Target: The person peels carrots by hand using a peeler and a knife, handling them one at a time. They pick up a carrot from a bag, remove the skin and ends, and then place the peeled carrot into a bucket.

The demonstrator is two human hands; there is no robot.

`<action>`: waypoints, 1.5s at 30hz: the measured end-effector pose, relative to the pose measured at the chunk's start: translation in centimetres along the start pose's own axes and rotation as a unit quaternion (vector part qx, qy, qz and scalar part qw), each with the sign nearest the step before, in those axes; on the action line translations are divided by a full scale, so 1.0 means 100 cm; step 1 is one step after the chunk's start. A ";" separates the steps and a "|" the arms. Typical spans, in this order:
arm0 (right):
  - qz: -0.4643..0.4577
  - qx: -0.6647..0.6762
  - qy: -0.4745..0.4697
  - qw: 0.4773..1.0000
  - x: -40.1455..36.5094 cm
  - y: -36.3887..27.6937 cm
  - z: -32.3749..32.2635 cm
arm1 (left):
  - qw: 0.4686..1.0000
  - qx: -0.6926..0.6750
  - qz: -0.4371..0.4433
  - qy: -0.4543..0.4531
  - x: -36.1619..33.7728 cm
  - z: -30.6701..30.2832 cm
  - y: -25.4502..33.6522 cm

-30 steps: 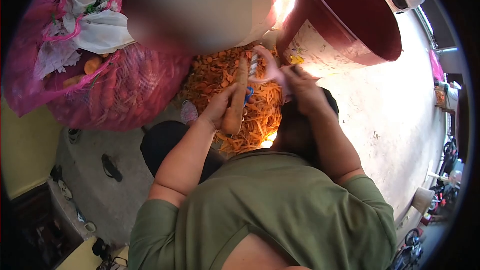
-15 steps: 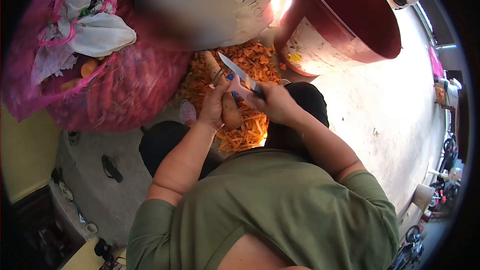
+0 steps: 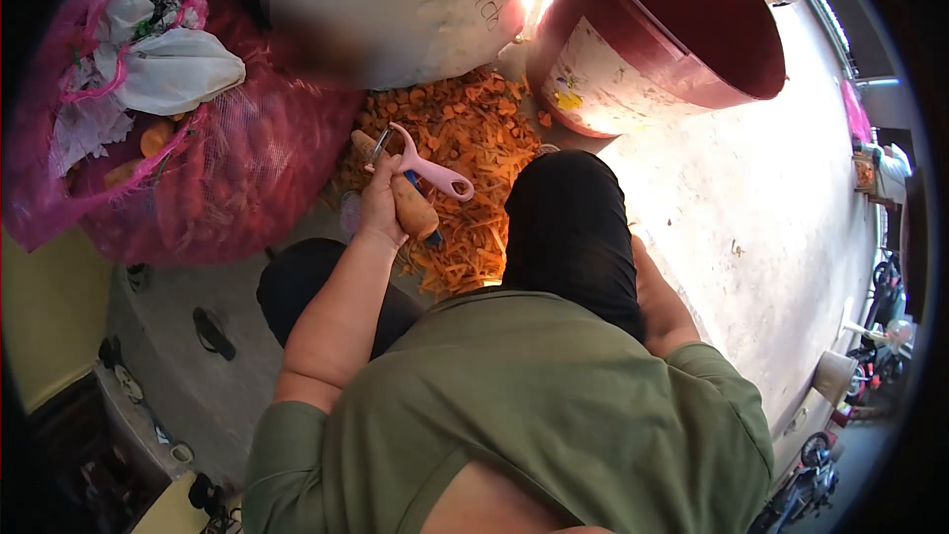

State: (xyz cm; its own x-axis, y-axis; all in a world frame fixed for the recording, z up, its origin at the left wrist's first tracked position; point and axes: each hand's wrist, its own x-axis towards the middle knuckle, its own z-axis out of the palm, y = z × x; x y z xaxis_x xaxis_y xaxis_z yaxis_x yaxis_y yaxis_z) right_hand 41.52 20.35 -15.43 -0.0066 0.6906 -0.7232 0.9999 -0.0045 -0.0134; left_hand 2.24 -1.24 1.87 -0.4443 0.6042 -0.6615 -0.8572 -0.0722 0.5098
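Note:
My left hand is closed around a thick orange carrot, its pale upper end pointing away from me. The same hand holds a pink peeler, whose handle sticks out to the right across the carrot. A blue item shows partly behind the carrot; what it is I cannot make out. Under them spreads a heap of orange peelings and carrot pieces between my legs. My right forearm runs down beside my right knee, and the hand itself is hidden behind that leg.
A pink mesh sack full of carrots stands at the left, with white plastic bags on top. Ahead is a large white sack with handwriting. A big dark red tub stands ahead right. A sandal lies on the floor.
My right hand has dropped from beside the left hand to behind my right knee, and the knife it held is out of view. The left hand has shifted left with the carrot and peeler.

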 end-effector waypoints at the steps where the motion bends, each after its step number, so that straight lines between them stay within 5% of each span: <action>1: 0.017 0.027 -0.005 0.999 0.003 0.000 0.005 | 1.000 0.007 0.002 -0.003 -0.001 0.001 0.000; 8: -0.005 0.082 0.071 0.994 0.011 -0.027 -0.035 | 1.000 0.019 -0.014 -0.011 -0.003 0.005 -0.005; 11: -0.211 0.006 0.250 0.945 -0.018 -0.075 -0.089 | 1.000 0.008 -0.017 -0.011 -0.007 0.013 -0.003; 14: -0.373 0.159 0.289 0.867 -0.127 -0.162 -0.156 | 0.999 0.000 -0.021 -0.026 -0.010 0.020 -0.001; 17: -0.414 0.280 0.091 0.861 -0.185 -0.221 -0.162 | 0.999 0.012 -0.005 -0.051 -0.011 0.024 -0.004; 21: -0.524 0.075 0.003 0.848 -0.224 -0.273 -0.108 | 0.995 0.008 0.018 -0.100 -0.018 0.028 0.000; 25: -0.456 0.138 -0.227 0.850 -0.218 -0.301 -0.112 | 0.994 0.012 0.035 -0.102 -0.018 0.023 0.007; 29: -0.456 0.234 -0.219 0.830 -0.205 -0.299 -0.108 | 0.994 0.035 0.049 -0.096 -0.024 0.020 0.011; 32: -0.486 0.135 -0.216 0.836 -0.211 -0.298 -0.118 | 0.994 0.055 0.027 -0.091 -0.029 0.020 0.015; 35: -0.495 0.206 -0.228 0.813 -0.206 -0.298 -0.116 | 0.991 0.063 0.020 -0.113 -0.031 0.019 0.015; 41: -0.292 0.376 -0.195 0.858 -0.194 -0.297 -0.097 | 0.988 0.065 -0.005 -0.142 -0.042 0.030 0.023; 45: -0.333 0.332 -0.294 0.832 -0.202 -0.299 -0.080 | 0.982 0.070 -0.001 -0.176 -0.033 0.025 0.023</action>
State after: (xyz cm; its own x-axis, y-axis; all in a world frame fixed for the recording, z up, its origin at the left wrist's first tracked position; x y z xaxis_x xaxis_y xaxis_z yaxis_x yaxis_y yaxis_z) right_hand 11.87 12.30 5.06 -0.7568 0.2280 -0.6126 0.5459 -0.2949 -0.7842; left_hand 2.35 -1.40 6.59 -0.3043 0.8431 -0.4433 -0.8028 0.0235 0.5958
